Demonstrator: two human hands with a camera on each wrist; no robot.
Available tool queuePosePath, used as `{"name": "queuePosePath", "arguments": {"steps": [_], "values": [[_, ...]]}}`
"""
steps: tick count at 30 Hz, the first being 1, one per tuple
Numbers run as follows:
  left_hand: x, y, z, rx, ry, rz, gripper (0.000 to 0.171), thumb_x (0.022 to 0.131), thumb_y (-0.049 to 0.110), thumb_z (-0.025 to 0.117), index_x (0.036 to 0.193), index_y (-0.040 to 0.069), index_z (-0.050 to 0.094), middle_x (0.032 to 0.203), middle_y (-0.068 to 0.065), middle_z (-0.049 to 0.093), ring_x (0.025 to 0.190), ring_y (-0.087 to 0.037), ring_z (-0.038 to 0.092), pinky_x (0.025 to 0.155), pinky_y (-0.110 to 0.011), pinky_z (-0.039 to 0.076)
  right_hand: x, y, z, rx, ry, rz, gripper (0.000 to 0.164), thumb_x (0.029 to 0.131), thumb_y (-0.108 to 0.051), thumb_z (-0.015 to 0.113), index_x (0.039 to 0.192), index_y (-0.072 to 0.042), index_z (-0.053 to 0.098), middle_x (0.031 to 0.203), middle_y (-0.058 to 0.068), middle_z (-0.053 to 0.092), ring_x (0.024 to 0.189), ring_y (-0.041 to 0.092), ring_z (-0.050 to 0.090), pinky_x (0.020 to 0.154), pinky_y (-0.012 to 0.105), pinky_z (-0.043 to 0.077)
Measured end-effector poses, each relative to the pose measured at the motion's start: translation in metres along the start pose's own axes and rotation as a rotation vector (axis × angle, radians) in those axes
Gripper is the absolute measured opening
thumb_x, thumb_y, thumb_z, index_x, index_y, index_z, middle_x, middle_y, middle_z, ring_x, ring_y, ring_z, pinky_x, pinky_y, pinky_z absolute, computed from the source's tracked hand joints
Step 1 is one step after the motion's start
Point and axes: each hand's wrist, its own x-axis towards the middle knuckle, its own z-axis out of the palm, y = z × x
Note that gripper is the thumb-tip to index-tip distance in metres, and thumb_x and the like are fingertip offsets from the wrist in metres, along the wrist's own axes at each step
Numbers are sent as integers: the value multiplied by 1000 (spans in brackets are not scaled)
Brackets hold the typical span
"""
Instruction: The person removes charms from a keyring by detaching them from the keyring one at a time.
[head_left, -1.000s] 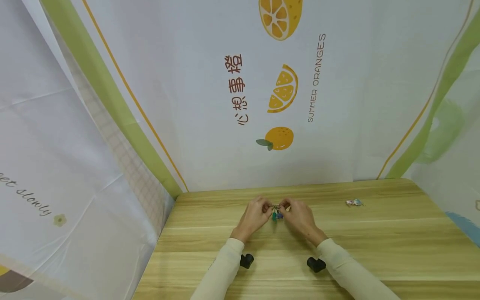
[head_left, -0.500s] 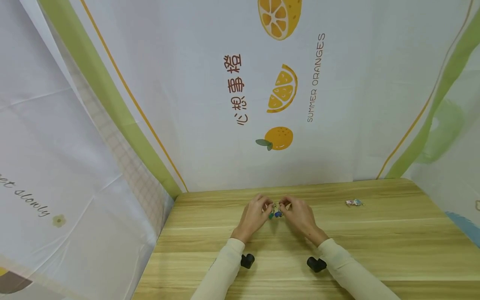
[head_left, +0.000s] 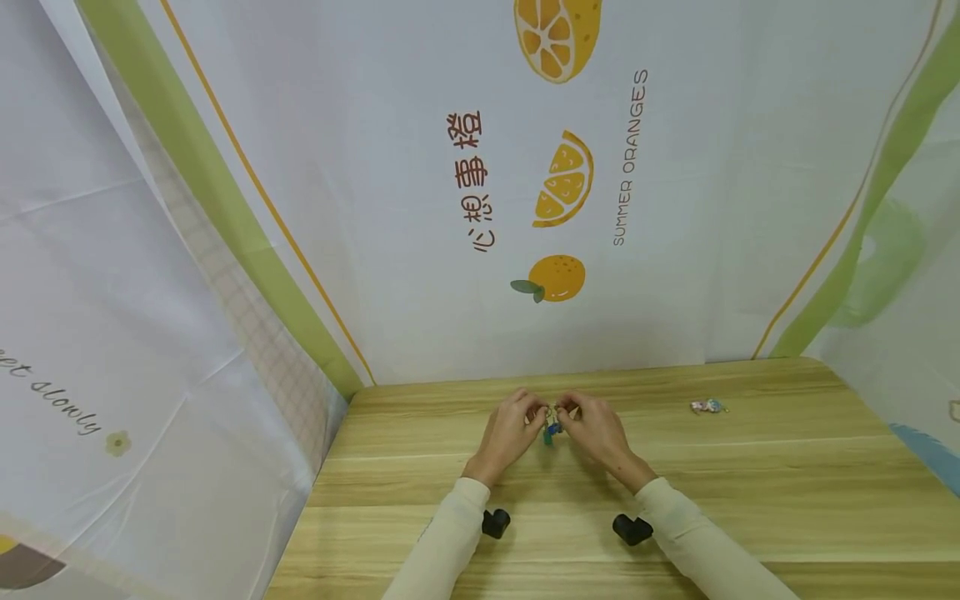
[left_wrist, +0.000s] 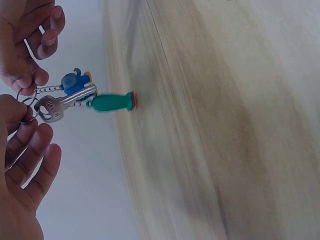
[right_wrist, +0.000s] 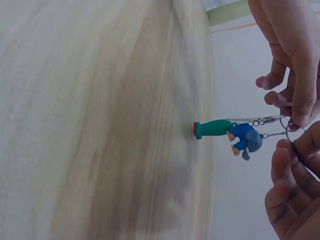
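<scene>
Both hands meet at a metal key ring (left_wrist: 28,92) above the table. My left hand (head_left: 508,435) pinches it with thumb and fingertips, and my right hand (head_left: 602,435) does the same from the opposite side. A silver key (left_wrist: 67,102) hangs from it. Beside the key, on short chains, dangle a small blue elephant figure (right_wrist: 245,139) with grey head and orange feet, and a green bottle-shaped charm (right_wrist: 212,129) with a red end. The fingertips partly hide the ring.
A small pink and turquoise charm (head_left: 708,406) lies on the wooden table (head_left: 720,483), to the right of the hands. Two black curved pieces (head_left: 495,523) show near the forearms. A white printed cloth (head_left: 420,317) hangs behind the table.
Both hands stay in nearly the same place with fingers on the ring. The green and blue charms swing and shift, coming apart half a second ago and closer together now.
</scene>
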Motion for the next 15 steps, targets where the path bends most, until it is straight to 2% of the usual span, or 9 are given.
{"name": "queuePosePath", "arguments": {"steps": [7, 15], "values": [[0, 2, 0, -23, -12, -7, 13, 107, 17, 65, 106, 11, 76, 95, 1, 67, 80, -6, 61, 67, -16, 50, 0, -2, 0, -17, 17, -20, 3, 98, -12, 71, 100, -11, 71, 91, 2, 73, 61, 6, 54, 54, 23, 44], [0, 5, -1, -43, -32, -6, 12, 106, 14, 65, 106, 10, 76, 95, 0, 67, 81, -6, 61, 67, -16, 50, 1, 3, 1, -59, 59, -103, 11, 95, -9, 76, 94, -17, 67, 86, -3, 70, 58, 0, 50, 49, 22, 41]]}}
